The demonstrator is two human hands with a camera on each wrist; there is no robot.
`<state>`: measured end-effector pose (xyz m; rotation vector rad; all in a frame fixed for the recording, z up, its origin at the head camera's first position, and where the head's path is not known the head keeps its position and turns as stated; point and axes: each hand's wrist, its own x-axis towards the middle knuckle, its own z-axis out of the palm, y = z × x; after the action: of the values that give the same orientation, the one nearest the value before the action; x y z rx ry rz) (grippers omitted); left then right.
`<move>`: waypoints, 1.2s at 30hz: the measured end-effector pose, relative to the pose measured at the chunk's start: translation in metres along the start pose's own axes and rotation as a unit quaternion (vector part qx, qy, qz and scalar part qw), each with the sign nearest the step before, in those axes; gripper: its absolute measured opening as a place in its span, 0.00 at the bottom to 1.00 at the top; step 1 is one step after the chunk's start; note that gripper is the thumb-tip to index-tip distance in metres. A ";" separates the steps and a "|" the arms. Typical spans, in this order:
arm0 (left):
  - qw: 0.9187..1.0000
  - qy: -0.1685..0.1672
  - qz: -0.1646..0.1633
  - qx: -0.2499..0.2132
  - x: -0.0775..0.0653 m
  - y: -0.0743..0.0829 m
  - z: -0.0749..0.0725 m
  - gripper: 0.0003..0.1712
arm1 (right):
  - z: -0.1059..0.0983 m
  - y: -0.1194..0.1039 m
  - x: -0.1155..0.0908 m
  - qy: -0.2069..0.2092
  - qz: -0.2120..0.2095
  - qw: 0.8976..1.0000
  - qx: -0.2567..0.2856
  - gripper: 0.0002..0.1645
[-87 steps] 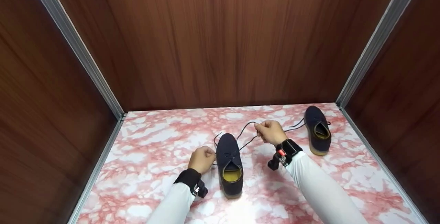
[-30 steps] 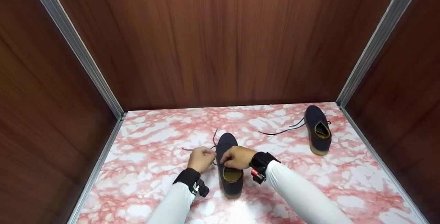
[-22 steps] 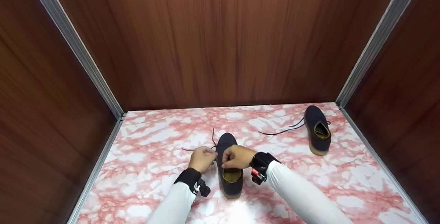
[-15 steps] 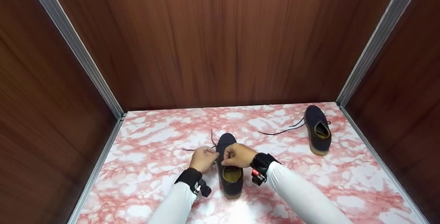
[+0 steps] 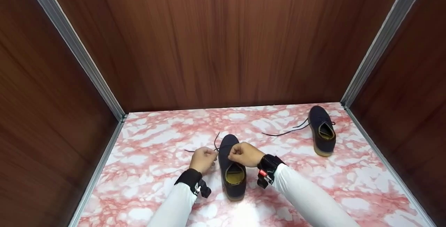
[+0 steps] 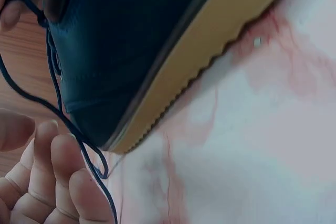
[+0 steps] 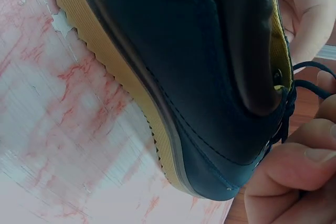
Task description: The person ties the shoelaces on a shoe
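Observation:
The dark blue lace-up shoe (image 5: pixel 229 164) with a yellow insole stands upright, toe pointing away. My left hand (image 5: pixel 204 159) is at its left side, fingers curled at the dark shoelace (image 6: pixel 31 95); in the left wrist view the lace runs along the fingertips. My right hand (image 5: pixel 246 154) is over the lacing and pinches the lace between thumb and curled finger, with a lace loop near the knot in the right wrist view. Two loose lace ends lie left of the toe. My hands partly hide the lacing and knot in the head view.
A matching shoe (image 5: pixel 322 131) stands at the back right, its laces trailing left across the red-and-white marbled surface (image 5: pixel 150 171). Brown wood-grain panels (image 5: pixel 223 46) with grey metal corner strips enclose the back and both sides.
My right hand has come from the right, where it held out the lace, to above the shoe, then shifted slightly up and right. The left hand has barely moved. The shoes stay put.

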<state>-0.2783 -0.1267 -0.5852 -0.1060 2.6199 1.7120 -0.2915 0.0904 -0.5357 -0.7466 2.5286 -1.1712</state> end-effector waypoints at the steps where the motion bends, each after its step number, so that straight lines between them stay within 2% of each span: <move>1: 1.000 0.005 0.004 0.012 0.001 -0.001 -0.001 0.07 | 0.000 0.001 0.000 0.001 0.004 1.000 0.003 0.11; 5: 0.997 0.021 0.019 0.067 0.006 -0.001 -0.002 0.05 | -0.001 0.002 0.000 0.001 0.015 1.000 0.016 0.10; 10: 0.992 0.033 0.043 0.113 0.011 -0.001 0.000 0.05 | -0.002 0.005 0.000 0.004 0.017 1.000 0.020 0.10; 17: 0.983 0.031 0.069 0.168 0.020 -0.005 0.006 0.17 | 0.000 0.006 -0.002 0.008 0.019 0.999 0.026 0.17; 23: 0.978 0.024 0.062 0.196 0.026 -0.012 0.008 0.22 | -0.001 0.005 -0.002 0.007 0.014 0.999 0.028 0.18; 26: 0.978 0.025 0.058 0.197 0.027 -0.015 0.007 0.22 | -0.001 0.005 -0.002 0.007 0.014 0.999 0.031 0.17; 33: 0.971 0.031 0.080 0.221 0.026 -0.019 0.006 0.13 | -0.002 0.006 -0.002 0.015 0.014 0.999 0.038 0.15; 36: 0.971 0.026 0.074 0.225 0.023 -0.019 0.004 0.09 | -0.002 0.007 -0.002 0.017 0.017 0.999 0.042 0.14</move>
<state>-0.3004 -0.1316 -0.6053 0.0504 3.0438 1.1117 -0.2934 0.0966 -0.5397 -0.6666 2.4921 -1.2808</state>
